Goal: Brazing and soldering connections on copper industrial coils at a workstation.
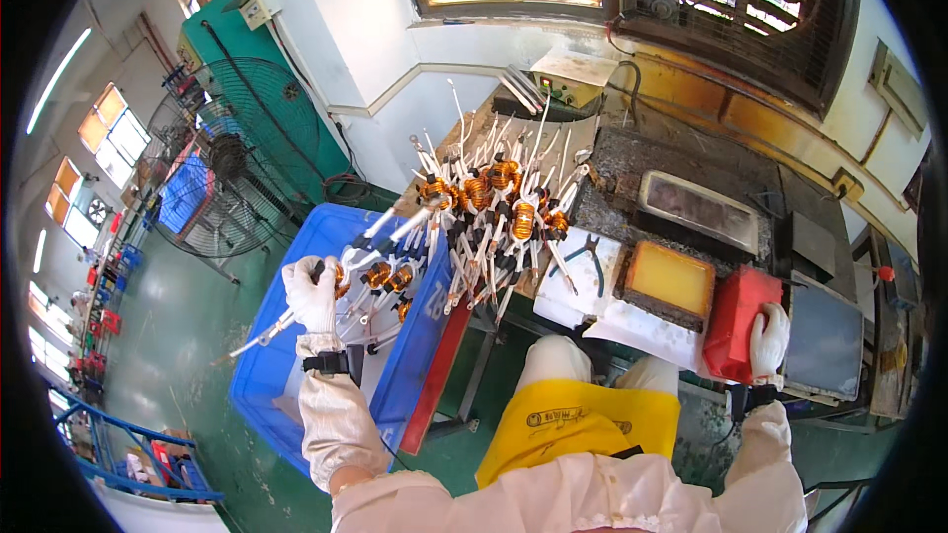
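My left hand (310,296), in a white glove, is closed round a copper-wound ring coil (342,282) with thick white leads. It is above the blue bin (265,350), where several more coils (387,281) lie. At the right, my gloved right hand (768,341) is curled against the side of a red box (736,306), gripping its edge. A large heap of similar coils (494,192), white leads sticking out in all directions, covers the bench end beside the bin.
Pliers with dark handles (592,259) lie on white paper near a tray of yellow material (670,281). Behind it sits a metal-rimmed rectangular pot (697,212). A control box (571,79) stands by the wall. Left of the bin is a large floor fan (227,153).
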Demonstrator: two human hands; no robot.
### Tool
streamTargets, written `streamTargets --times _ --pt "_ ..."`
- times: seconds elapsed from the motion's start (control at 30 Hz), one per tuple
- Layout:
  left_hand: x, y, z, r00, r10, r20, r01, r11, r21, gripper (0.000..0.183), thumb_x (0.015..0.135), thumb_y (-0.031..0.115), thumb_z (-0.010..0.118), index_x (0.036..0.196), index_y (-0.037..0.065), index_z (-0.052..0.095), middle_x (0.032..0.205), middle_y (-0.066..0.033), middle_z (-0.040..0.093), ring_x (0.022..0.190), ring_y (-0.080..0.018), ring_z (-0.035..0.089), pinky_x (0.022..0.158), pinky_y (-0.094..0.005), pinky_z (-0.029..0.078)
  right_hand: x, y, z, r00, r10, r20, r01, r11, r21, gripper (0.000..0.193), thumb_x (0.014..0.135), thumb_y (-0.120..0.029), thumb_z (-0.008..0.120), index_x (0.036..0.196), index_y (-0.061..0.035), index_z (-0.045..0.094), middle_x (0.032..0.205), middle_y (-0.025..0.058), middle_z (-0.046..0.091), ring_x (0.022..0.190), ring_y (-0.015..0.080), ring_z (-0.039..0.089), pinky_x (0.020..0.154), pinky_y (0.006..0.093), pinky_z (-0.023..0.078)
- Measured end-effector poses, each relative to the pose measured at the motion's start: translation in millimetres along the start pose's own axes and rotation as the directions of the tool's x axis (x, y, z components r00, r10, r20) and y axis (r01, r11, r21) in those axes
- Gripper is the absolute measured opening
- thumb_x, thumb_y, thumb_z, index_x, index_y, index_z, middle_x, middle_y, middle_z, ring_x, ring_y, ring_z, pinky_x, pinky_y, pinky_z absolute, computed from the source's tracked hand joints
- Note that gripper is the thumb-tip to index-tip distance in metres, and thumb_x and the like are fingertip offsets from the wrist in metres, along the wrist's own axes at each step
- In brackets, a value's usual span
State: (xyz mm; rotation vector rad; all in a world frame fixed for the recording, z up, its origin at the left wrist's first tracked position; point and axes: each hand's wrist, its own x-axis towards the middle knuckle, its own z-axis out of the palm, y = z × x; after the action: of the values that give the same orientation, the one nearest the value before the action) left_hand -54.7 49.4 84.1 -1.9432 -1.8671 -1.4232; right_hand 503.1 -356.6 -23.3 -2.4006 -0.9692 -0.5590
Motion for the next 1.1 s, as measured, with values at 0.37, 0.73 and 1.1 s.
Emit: streamTargets --times 0.37,0.73,1.1 --pt "-81 139 -61 0.944 0.316 0.098 -0.228 0.836 -0.499 0.014 0.067 0.003 0.072 0.066 0.004 0.057 0.068 -0.0043 0.049 0.064 -0.0161 0.047 0.058 -0.0280 0.039 2 -121 -43 0.970 -0.159 0.185 0.041 0.854 0.519 0.020 0.079 -0.013 0.058 0.098 -0.0044 0.061 0.098 0.0162 0.060 0.094 0.0307 0.058 0.082 0.0353 0.046" --pt "-160 200 -46 0.815 0.544 0.197 -0.318 0.705 -0.634 0.018 0.063 0.005 0.076 0.072 0.005 0.060 0.070 -0.0058 0.048 0.058 -0.0173 0.050 0.050 -0.0289 0.038 -5 -179 -113 0.876 -0.445 0.185 -0.142 0.128 0.982 0.039 0.082 -0.010 0.062 0.118 -0.0007 0.051 0.110 0.0130 0.057 0.101 0.0211 0.057 0.088 0.0323 0.044" --pt "-180 207 -40 0.883 0.363 0.298 -0.042 0.692 -0.721 0.016 0.065 0.001 0.073 0.072 0.004 0.059 0.072 -0.0025 0.046 0.059 -0.0123 0.044 0.053 -0.0262 0.037 -36 -169 -94 0.961 -0.260 0.090 -0.047 0.166 0.985 0.038 0.084 -0.021 0.061 0.113 0.0029 0.054 0.102 0.0132 0.061 0.094 0.0204 0.059 0.085 0.0299 0.046"
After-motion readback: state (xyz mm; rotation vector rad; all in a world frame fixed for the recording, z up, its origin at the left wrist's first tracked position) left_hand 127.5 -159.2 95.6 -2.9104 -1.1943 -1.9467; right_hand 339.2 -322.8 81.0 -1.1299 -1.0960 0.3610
